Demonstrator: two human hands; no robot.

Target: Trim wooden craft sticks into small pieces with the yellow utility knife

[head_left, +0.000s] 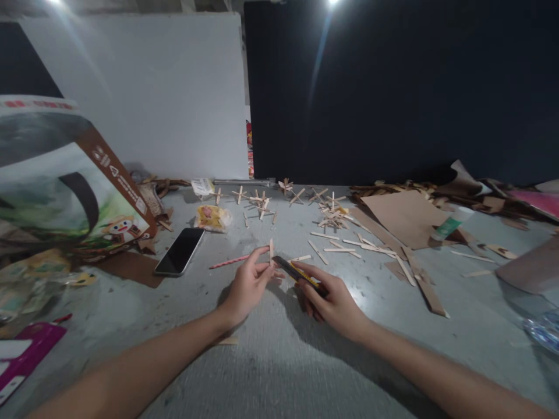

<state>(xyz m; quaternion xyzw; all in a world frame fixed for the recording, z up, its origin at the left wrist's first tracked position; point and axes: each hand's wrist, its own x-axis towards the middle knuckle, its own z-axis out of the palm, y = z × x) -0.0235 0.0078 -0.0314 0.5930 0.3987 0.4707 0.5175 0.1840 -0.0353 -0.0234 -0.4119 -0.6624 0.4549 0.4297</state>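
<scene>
My left hand (pixel 248 285) pinches a short wooden stick (pixel 271 249) upright between its fingertips over the grey table (pixel 271 361). My right hand (pixel 334 299) is closed round a black and yellow utility knife (pixel 299 273), whose tip points at the base of that stick. A red-and-white striped straw (pixel 229 262) lies just left of my left hand. Several flat wooden sticks (pixel 336 247) and small stick crosses (pixel 257 201) are scattered beyond both hands.
A black phone (pixel 180 251) lies to the left, beside a tilted printed carton (pixel 65 180). Cardboard sheets and scraps (pixel 402 215) cover the right side. A small candy packet (pixel 212 217) sits behind. A pink box (pixel 26 349) is at the near left, clear plastic (pixel 544 329) at the right edge.
</scene>
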